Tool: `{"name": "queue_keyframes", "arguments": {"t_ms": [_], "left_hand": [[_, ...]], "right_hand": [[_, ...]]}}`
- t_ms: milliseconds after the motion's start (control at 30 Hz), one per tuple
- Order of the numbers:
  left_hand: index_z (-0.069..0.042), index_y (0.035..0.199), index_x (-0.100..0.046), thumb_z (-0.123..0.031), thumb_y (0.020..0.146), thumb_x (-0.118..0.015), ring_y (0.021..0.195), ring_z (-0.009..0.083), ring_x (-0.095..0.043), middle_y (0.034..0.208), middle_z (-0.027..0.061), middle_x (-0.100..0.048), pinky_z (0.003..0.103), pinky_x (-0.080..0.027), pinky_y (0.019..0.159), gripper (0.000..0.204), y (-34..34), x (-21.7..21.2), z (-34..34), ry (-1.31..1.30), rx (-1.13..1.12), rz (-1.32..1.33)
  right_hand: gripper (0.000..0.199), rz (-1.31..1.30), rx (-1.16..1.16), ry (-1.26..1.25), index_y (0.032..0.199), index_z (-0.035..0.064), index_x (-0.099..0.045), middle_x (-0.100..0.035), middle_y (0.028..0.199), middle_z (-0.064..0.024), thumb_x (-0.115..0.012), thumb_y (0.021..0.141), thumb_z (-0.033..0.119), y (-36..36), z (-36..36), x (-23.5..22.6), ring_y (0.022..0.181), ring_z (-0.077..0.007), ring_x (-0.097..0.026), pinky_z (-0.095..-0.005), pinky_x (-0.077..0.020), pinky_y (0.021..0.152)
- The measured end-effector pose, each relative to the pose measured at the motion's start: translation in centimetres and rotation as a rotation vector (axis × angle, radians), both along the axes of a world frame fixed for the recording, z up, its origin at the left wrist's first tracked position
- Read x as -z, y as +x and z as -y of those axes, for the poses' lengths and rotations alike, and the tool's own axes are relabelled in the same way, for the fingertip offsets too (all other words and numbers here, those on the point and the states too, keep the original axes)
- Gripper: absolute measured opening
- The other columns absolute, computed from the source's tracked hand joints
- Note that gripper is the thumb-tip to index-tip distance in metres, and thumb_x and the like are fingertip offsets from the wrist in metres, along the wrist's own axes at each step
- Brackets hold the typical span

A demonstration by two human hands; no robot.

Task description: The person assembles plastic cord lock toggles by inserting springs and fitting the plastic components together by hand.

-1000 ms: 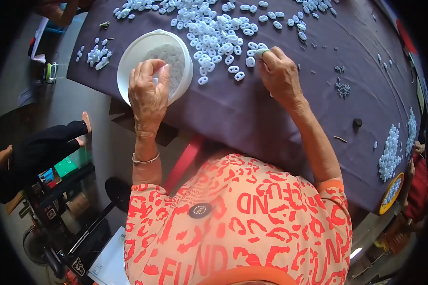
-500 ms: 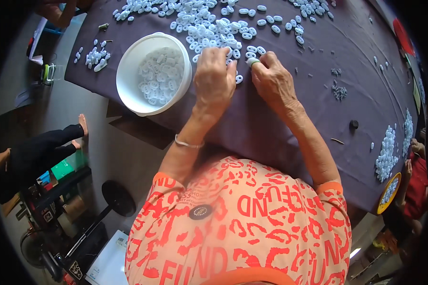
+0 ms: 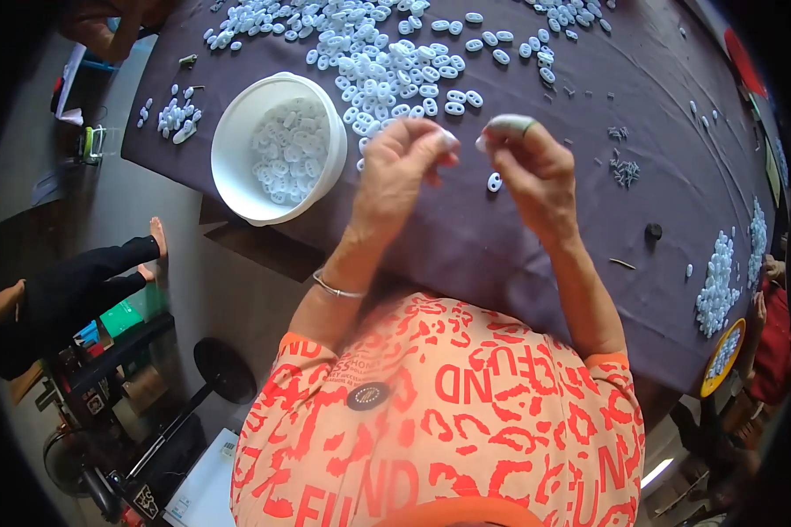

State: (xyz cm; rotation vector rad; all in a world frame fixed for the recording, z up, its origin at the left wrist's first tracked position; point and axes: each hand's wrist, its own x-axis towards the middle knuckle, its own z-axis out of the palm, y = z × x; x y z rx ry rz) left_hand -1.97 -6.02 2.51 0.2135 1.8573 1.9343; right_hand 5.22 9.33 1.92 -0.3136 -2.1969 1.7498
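Observation:
My left hand (image 3: 390, 180) is raised just over the near part of the table, thumb and fingers pinched on a small white plastic piece (image 3: 449, 139). Facing it a short gap away, my right hand (image 3: 539, 176) is also closed at the fingertips, with a small white piece (image 3: 481, 143) mostly hidden in the pinch. A whitish wrap (image 3: 510, 124) with a green band covers one right finger. Below the right fingertips a two-holed white oval piece (image 3: 494, 182) lies alone on the dark cloth. Many similar oval pieces (image 3: 373, 75) are heaped beyond my hands.
Left of my left hand stands a white tub (image 3: 228, 162) partly filled with translucent white pieces. Small grey pins (image 3: 624, 171), a black cap (image 3: 653, 231) and a white pile (image 3: 717, 285) lie to the right. A yellow dish (image 3: 710, 385) sits at the right edge, near another person.
Both hands have drawn back from the heap toward me and lifted, with white pieces now at the fingertips. The single oval piece now shows below my right hand.

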Motion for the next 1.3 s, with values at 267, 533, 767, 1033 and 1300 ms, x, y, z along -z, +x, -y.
{"name": "queue_keyframes", "arguments": {"t_ms": [267,533,767,1033,1300], "left_hand": [[-0.004,0.094,-0.055,-0.013,0.089,-0.050,0.075,0.0136,-0.056,0.082,0.0044,-0.058,0.028,-0.048,0.064,0.011,2.7,1.2,1.3,0.655,0.009,1.038],[-0.005,0.097,-0.054,-0.013,0.086,-0.053,0.066,0.0105,-0.052,0.080,0.0039,-0.056,0.026,-0.043,0.053,0.014,2.8,1.9,2.2,0.493,0.076,0.808],[-0.002,0.095,-0.056,-0.017,0.089,-0.052,0.070,0.0155,-0.058,0.083,0.0069,-0.058,0.028,-0.051,0.055,0.016,2.9,2.4,2.6,0.570,0.098,0.770],[-0.002,0.105,-0.056,-0.024,0.093,-0.047,0.079,0.0177,-0.060,0.089,0.0090,-0.060,0.031,-0.052,0.059,0.026,2.2,2.6,2.6,0.587,0.067,0.798],[-0.004,0.105,-0.056,-0.027,0.095,-0.045,0.075,0.0169,-0.059,0.089,0.0078,-0.060,0.029,-0.048,0.056,0.028,2.0,2.8,2.8,0.683,-0.047,0.935]], "right_hand": [[0.016,-0.366,-0.188,0.524,0.087,0.0010,-0.062,-0.059,0.086,-0.0104,-0.067,0.072,-0.003,0.5,1.4,-1.4,0.070,-0.0210,-0.059,-0.0274,-0.0471,0.058],[0.010,-0.154,0.026,0.694,0.088,0.0052,-0.065,-0.057,0.075,-0.0058,-0.065,0.078,0.007,-7.3,-2.2,2.1,0.061,-0.0166,-0.057,-0.0284,-0.0458,0.056],[0.018,0.046,-0.076,0.916,0.090,0.0058,-0.062,-0.056,0.083,-0.0098,-0.067,0.074,0.014,-11.1,-0.4,2.7,0.081,-0.0284,-0.058,-0.0372,-0.0456,0.070],[0.014,-0.056,-0.161,0.830,0.084,0.0038,-0.058,-0.056,0.078,-0.0073,-0.066,0.075,0.012,-9.3,-0.7,2.1,0.073,-0.0248,-0.057,-0.0351,-0.0459,0.063],[0.012,-0.071,-0.468,0.412,0.085,0.0039,-0.062,-0.052,0.068,-0.0034,-0.068,0.075,0.008,-7.4,0.0,-1.4,0.059,-0.0134,-0.052,-0.0271,-0.0421,0.053]]}}
